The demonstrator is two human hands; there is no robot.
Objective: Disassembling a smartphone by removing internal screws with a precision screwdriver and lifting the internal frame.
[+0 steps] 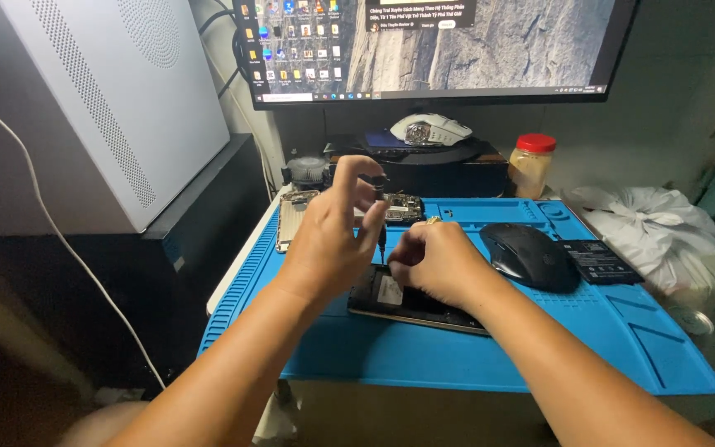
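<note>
Pinched between the thumb and fingertips of the left hand is the top of a slim dark screwdriver, which stands nearly upright, its long axis running top to bottom with the tip pointing down at the opened phone. That hand is raised, wrist bent back, its fingers arched over the tool's cap. The right hand rests low on the phone, fingers curled in toward the screwdriver's lower shaft; whether they actually clamp it cannot be told, since the knuckles hide the fingertips.

Going from big to small: one monitor fills the top of the view, and one white computer case stands at the left. One blue work mat covers the small table, its ridged edge running along the left side. One white plastic bag slumps at the right, off the mat. The phone lies flat near the mat's middle, back open, its long axis running left to right (slightly skewed). Two mice are in view: a black one on the mat just right of the right hand, and a white one under the monitor. One flat black battery lies beside the black mouse. One jar with a red lid stands behind the mat.
</note>
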